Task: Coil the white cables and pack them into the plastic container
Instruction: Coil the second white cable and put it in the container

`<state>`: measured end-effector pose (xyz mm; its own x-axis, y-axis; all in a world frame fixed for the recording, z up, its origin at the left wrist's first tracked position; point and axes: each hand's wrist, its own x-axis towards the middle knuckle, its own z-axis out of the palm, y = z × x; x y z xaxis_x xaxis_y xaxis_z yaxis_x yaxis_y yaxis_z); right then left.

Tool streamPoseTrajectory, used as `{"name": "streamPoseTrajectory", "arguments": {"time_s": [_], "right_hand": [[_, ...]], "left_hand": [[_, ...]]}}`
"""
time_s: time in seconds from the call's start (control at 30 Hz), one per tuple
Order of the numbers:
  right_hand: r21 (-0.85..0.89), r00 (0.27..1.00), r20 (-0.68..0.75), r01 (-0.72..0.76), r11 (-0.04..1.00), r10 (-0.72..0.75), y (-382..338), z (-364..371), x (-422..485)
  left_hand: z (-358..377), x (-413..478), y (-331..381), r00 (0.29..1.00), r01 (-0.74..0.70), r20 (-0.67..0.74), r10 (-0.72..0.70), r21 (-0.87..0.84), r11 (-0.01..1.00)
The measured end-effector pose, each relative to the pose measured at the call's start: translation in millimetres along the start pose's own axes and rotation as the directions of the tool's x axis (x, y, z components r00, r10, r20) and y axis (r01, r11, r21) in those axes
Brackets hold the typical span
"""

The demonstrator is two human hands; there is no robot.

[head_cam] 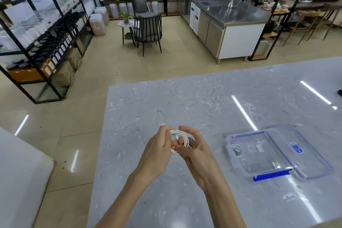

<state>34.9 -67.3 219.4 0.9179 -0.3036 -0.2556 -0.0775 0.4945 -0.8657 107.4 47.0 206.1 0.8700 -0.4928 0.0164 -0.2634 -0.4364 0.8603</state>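
A white cable [182, 136], wound into a small coil, is held above the grey marble table between both hands. My left hand [159, 148] grips the coil's left side, fingers curled round it. My right hand [194, 146] holds the right side with thumb over the top and fingers curled under. To the right, a clear plastic container [259, 170] with blue clips lies open on the table. Another coiled white cable [237, 151] lies in its left end. The clear lid [303, 153] with a blue label leans against the container's right side.
The marble table [185, 102] stretches ahead and to the right, its left edge near the hands. A small dark object [339, 92] sits at the far right edge. Beyond the table are floor, shelving racks, chairs and a steel counter.
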Motion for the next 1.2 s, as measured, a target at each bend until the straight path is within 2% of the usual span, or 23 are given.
{"name": "streamPoseTrajectory", "arguments": {"time_s": [0.13,0.3,0.43,0.5,0.57,0.67,0.73,0.8,0.9,1.0,1.2], "right_hand": [[-0.038,0.991,-0.128,0.020,0.999,-0.024,17.1,7.1,-11.0],[-0.271,0.939,-0.253,0.162,0.949,-0.232,33.8,1.5,-24.0],[-0.585,0.829,-0.288,0.244,0.773,-0.479,34.8,-15.1,-27.4],[-0.635,0.777,-0.316,0.254,0.730,-0.545,30.8,-26.3,-28.4],[-0.572,0.747,-0.371,0.283,0.770,-0.551,24.3,-37.4,-27.3],[-0.440,0.746,-0.430,0.319,0.839,-0.509,10.3,-55.3,-19.6],[-0.410,0.753,-0.429,0.330,0.850,-0.499,-0.5,-70.3,-11.7],[-0.398,0.770,-0.402,0.340,0.852,-0.495,-12.5,-87.0,-0.9],[-0.365,0.819,-0.369,0.307,0.879,-0.439,-29.9,-114.3,19.7],[-0.239,0.867,-0.363,0.267,0.934,-0.341,-48.7,-154.4,41.1],[-0.198,0.874,-0.380,0.243,0.950,-0.302,-75.4,-216.4,69.1]], "left_hand": [[5.8,-8.6,-8.3,0.993,-0.118,0.011,0.117,0.074,0.990],[20.5,-15.6,-14.6,0.990,-0.134,0.046,0.132,0.045,0.990],[30.8,-12.6,-13.0,0.986,-0.135,0.090,0.137,-0.024,0.991],[40.5,-15.2,-4.8,0.982,-0.124,0.132,0.136,-0.094,0.988],[49.8,-16.6,5.3,0.977,-0.089,0.172,0.130,-0.227,0.970],[60.3,-11.3,19.6,0.958,0.014,0.265,0.111,-0.427,0.904],[69.4,-6.3,29.6,0.936,0.073,0.331,0.123,-0.523,0.849],[82.0,0.0,43.7,0.939,0.083,0.320,0.124,-0.563,0.822],[105.5,14.4,64.8,0.975,0.085,0.216,0.044,-0.555,0.827],[146.1,29.5,87.6,0.992,0.112,0.101,-0.076,-0.428,0.897],[225.0,52.6,116.1,0.965,0.192,-0.124,-0.229,-0.258,0.947]]}}
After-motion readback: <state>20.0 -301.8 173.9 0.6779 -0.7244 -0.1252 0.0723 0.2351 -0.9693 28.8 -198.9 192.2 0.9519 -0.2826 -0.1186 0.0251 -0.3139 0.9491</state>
